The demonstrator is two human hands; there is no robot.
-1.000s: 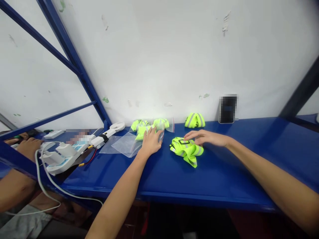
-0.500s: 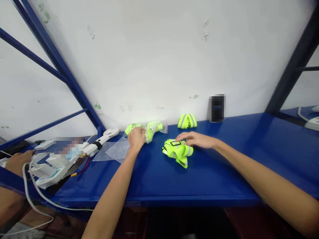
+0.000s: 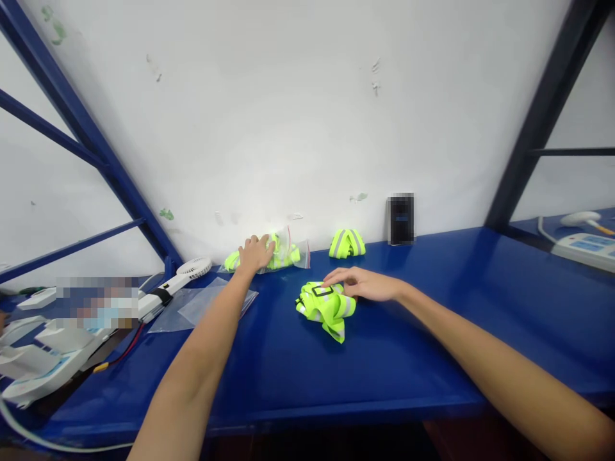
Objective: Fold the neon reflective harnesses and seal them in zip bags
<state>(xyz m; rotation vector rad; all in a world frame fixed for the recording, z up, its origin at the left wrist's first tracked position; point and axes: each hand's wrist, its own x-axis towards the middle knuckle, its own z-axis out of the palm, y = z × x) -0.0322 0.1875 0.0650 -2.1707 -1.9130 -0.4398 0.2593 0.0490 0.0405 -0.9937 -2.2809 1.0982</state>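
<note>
My left hand (image 3: 255, 253) is at the back of the blue table (image 3: 408, 358), fingers spread over neon yellow-green reflective straps in clear zip bags (image 3: 286, 255). It touches the bags, and the palm hides part of them. My right hand (image 3: 369, 283) rests on a loose bundle of yellow-green reflective strap (image 3: 327, 310) with grey stripes and a black rectangular buckle. Its fingers are stretched out and lie lightly on the bundle's top, not wrapped round it. Behind stands a rolled reflective strap (image 3: 347, 244) near the wall, apart from both hands.
Flat clear plastic bags (image 3: 202, 310) lie left of my left forearm. Beyond them are a white handheld fan (image 3: 193, 267) and a white power strip (image 3: 52, 365) with cables. A black box (image 3: 401, 219) stands against the wall. Blue metal frame posts rise at both sides.
My left hand has moved away from me, and the bagged straps sit closer to the wall. My right hand stays on the loose bundle. The view has turned slightly right.
</note>
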